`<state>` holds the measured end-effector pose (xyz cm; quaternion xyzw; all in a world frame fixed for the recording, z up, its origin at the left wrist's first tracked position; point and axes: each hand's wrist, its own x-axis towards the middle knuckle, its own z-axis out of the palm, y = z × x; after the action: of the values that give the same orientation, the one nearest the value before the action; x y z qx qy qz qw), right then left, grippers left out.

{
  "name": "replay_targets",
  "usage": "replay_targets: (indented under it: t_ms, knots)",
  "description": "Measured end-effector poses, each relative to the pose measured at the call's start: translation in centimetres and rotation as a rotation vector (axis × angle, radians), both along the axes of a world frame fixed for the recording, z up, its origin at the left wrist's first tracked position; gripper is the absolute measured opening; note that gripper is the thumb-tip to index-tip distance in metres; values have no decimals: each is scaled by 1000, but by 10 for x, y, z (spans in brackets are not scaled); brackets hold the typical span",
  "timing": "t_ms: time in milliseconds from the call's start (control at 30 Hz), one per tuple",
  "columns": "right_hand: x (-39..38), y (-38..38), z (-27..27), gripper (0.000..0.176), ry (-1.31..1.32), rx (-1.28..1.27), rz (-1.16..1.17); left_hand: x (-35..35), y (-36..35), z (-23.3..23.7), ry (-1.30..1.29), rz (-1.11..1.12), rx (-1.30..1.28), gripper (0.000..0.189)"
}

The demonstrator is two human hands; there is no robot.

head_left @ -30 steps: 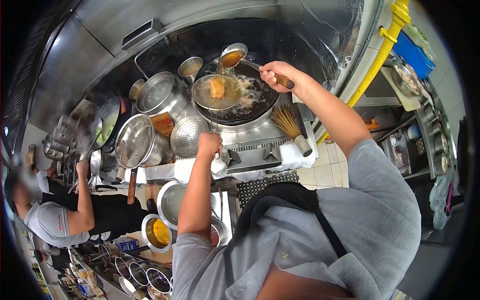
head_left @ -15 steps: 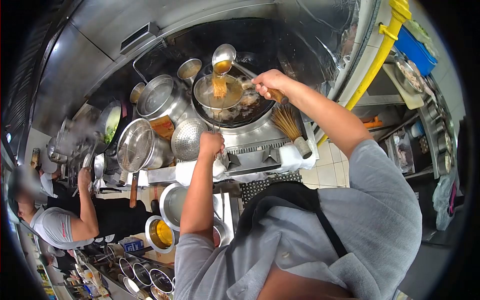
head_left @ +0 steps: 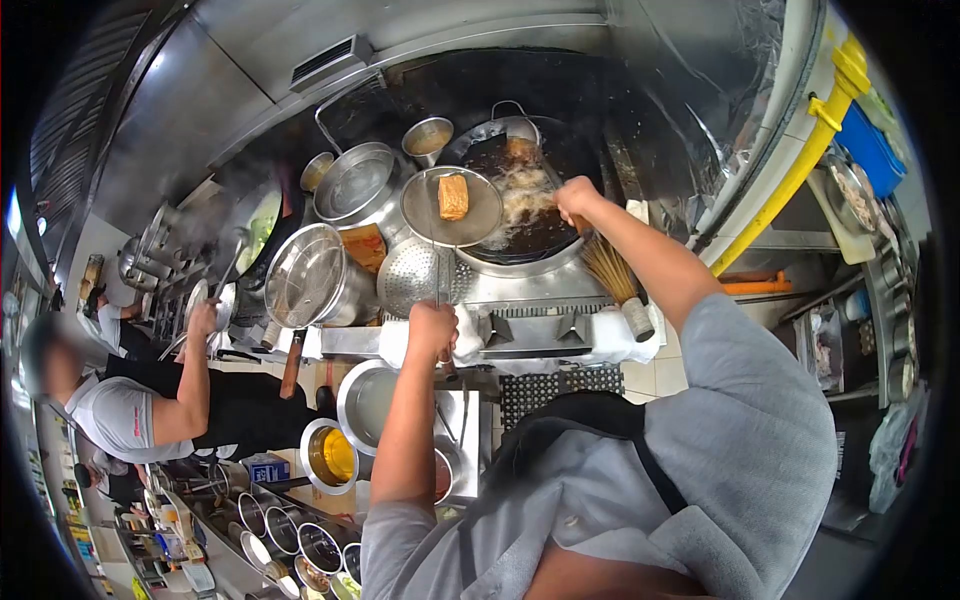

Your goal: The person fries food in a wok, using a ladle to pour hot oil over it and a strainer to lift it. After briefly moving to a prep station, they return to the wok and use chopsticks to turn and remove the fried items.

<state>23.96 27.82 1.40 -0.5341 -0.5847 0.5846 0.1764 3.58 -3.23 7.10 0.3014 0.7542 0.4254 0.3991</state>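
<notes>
My left hand [head_left: 432, 330] is closed round the handle of a fine mesh strainer [head_left: 478, 212]. On the mesh lies a golden-brown fried block [head_left: 453, 197]. The strainer is over the left front edge of a large wok [head_left: 560, 215] of dark, foaming oil. My right hand [head_left: 578, 200] is closed round the handle of a ladle [head_left: 522, 130], whose bowl is at the oil near the back of the wok. A perforated skimmer [head_left: 408, 277] lies left of the strainer's handle.
A bamboo brush [head_left: 632, 312] stands right of the wok. Pots with a wire strainer [head_left: 307, 270] and a pan [head_left: 355, 183] are at the left. Beyond them a co-worker [head_left: 135, 415] holds a utensil over another wok. A yellow pipe [head_left: 790, 165] rises at the right.
The strainer has moved left, partly off the wok, with the block on it. The ladle, which was pouring over the block, is now down at the oil. The camera view has shifted.
</notes>
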Motion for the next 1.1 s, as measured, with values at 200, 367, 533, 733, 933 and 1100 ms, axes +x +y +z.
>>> replay_targets:
  t_ms: [200, 367, 533, 733, 933, 1100]
  knots:
    - [-9, -40, 51, 22, 826, -724, -140, -54, 5, -19, 195, -150, 48, 25]
    - [-16, -79, 104, 25, 846, -723, -86, -73, 27, -24, 136, -349, -69, 25]
    - [-24, -98, 138, 26, 864, -701, -104, -75, 41, -28, 26, -313, -64, 25]
    - [-27, -114, 155, 24, 785, -626, -174, -67, 36, -17, -23, -330, -77, 23]
    - [-19, -131, 150, 23, 587, -483, -176, -55, 30, -8, -40, -282, -65, 22]
    - [-10, -126, 136, 19, 312, -267, -168, -54, 44, -26, -54, -223, -28, 24]
